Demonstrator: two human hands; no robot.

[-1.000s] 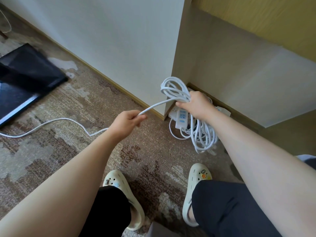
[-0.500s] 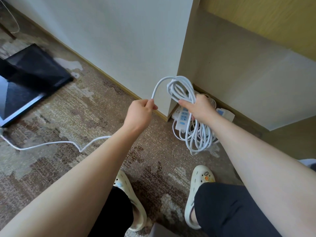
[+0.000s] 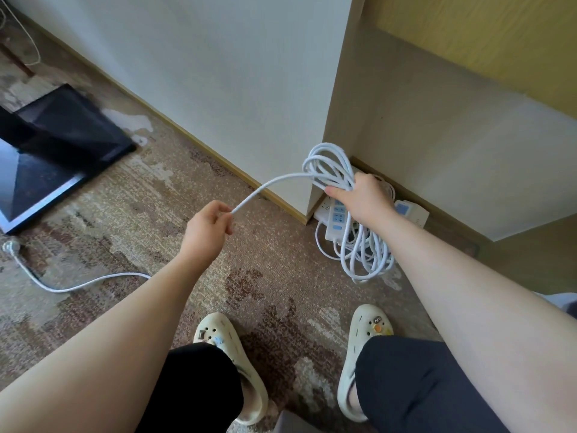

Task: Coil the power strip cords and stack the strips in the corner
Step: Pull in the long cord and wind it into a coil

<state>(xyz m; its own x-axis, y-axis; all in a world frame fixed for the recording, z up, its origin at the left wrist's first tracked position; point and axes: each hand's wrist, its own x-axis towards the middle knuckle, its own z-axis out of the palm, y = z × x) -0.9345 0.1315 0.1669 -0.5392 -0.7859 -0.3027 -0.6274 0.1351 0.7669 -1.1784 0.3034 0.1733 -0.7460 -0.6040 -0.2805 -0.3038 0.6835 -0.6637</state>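
patterned carpet (image 3: 259, 276) runs up to a white wall (image 3: 218, 73) with a wooden skirting, and the wall's outer corner makes a recess on the right where the strips go. i see the right hand (image 3: 363, 198) closed round a bundle of white cord loops (image 3: 331, 165), the loops standing above the fist and hanging below it. left hand (image 3: 207, 228) pinches the loose run of the cord (image 3: 268, 185) between thumb and fingers. the tail (image 3: 87, 281) lies on the carpet off to the left, ending in a plug (image 3: 11, 245).

handling: cord looks light, soft, a bit springy (loops will want to fan open unless gripped at one crossing point). smooth jacket, likely to slide through a loose pinch, which suits feeding it. the plug is the one hard, heavier bit and may snag or whip at the end.

a power strip (image 3: 335, 218) lies on the floor in the recess, just under the hanging loops, a second one (image 3: 409, 210) beside it. whether either belongs to this cord i cannot tell.

room: open carpet to the left for the tail to drag in. a black flat panel (image 3: 46, 157) lies near the plug. recess is narrow, walled on two sides. my shoes (image 3: 231, 364) stand close below.
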